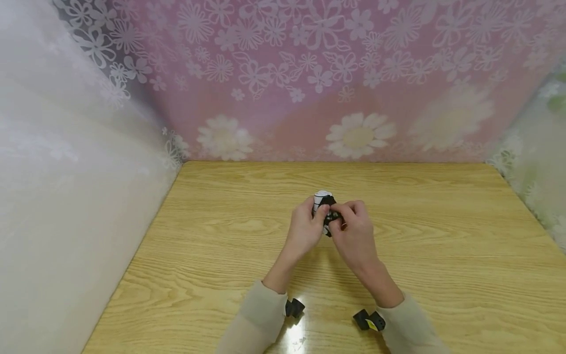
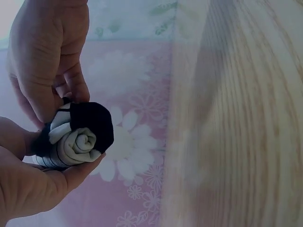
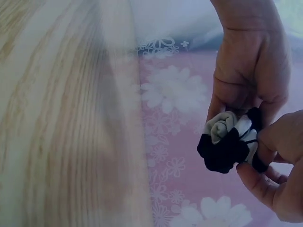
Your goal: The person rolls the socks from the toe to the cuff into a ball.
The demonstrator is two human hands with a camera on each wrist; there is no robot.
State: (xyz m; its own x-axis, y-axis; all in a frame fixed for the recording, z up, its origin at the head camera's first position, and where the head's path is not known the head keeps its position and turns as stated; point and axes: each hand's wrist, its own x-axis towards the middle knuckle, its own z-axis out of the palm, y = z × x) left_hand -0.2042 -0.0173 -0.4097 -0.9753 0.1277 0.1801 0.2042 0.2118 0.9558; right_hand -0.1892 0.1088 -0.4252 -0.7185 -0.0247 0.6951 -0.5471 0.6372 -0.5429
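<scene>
One rolled sock (image 1: 324, 205), two hands (image 1: 305, 228)

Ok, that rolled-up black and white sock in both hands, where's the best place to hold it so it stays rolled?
Probably round the middle of the rolled sock, across its curved sides, as the left hand and right hand grip it. The spiral end faces out; squeezing the sides should keep the layers tight.
</scene>
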